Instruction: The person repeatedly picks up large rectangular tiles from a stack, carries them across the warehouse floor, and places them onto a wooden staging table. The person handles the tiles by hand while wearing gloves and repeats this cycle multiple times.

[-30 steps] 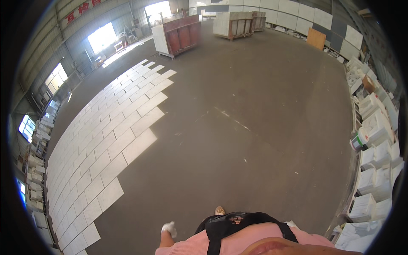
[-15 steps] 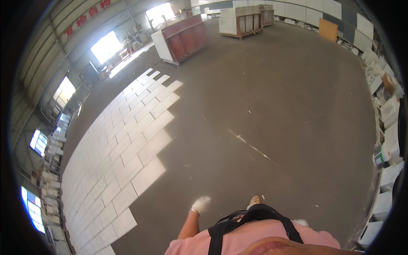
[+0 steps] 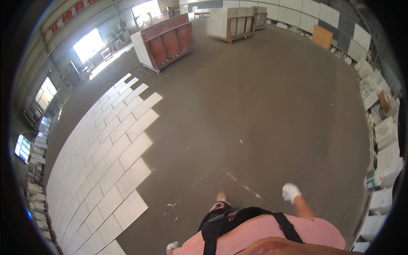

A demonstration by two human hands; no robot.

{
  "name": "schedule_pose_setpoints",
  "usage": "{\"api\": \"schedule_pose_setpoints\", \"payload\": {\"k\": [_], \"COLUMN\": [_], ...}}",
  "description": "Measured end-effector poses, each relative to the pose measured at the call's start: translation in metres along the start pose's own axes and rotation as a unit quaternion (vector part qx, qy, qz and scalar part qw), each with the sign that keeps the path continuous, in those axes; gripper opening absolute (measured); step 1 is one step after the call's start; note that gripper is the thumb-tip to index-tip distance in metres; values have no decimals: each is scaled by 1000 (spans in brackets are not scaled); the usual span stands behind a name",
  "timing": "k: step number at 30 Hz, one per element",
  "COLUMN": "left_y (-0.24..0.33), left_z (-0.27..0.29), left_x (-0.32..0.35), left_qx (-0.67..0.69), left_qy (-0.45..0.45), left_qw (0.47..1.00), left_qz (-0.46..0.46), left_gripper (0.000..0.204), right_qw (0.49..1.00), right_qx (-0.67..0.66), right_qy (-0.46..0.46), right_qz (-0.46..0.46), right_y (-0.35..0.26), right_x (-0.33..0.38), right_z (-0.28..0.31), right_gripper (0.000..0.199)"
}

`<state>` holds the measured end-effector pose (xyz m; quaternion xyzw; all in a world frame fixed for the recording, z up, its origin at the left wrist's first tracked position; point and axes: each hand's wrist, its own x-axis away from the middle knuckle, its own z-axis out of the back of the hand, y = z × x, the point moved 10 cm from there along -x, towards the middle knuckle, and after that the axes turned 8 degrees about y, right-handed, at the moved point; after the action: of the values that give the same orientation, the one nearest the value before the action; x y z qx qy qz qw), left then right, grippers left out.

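1. See pale tiles (image 3: pixel 102 170) on floor (image 3: pixel 272 106), left of frame.
2. Likely heavy, stiff, chippable; best held by opposite edges.
3. Cannot tell grip width, left hand (image 3: pixel 172 245) or right hand (image 3: pixel 290 192).

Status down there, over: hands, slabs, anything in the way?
Right gloved hand out, nothing visible in it. Left hand low, grip unclear. White slabs laid out left. Pale scrap on floor ahead.

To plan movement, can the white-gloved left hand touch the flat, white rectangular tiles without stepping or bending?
Probably not: the left hand hangs above the grey floor, apart from the tiles lying on it; nothing visible blocks the way.
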<state>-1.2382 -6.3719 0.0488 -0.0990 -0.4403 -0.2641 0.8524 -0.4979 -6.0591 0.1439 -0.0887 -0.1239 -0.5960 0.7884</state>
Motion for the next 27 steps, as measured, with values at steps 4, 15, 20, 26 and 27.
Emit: {"api": "schedule_pose_setpoints", "payload": {"k": [4,15,20,26,27], "left_y": [247,815,825,734,729], "left_z": [120,316,243,303,310], "left_x": [-88,-179,-197,-278,-286], "left_qx": [-306,-108,-405,-11,11], "left_qy": [114,353,120,-1,-21], "left_qw": [901,701,696,995,999], "left_qz": [-285,-610,-581,-95,-45], "left_gripper": [23,18,10,16,17], "right_qw": [952,913,945,771,767], "right_qx": [-164,-225,-170,-571,-581], "right_qy": [-248,-289,-273,21,34], "right_qz": [-70,-180,-63,-281,-269], "right_y": [-31,65,163,277,288], "right_x": [2,-239,-471,-770,-814], "right_z": [-73,-13,75,276,297], "right_gripper": [18,26,33,52,57]}}
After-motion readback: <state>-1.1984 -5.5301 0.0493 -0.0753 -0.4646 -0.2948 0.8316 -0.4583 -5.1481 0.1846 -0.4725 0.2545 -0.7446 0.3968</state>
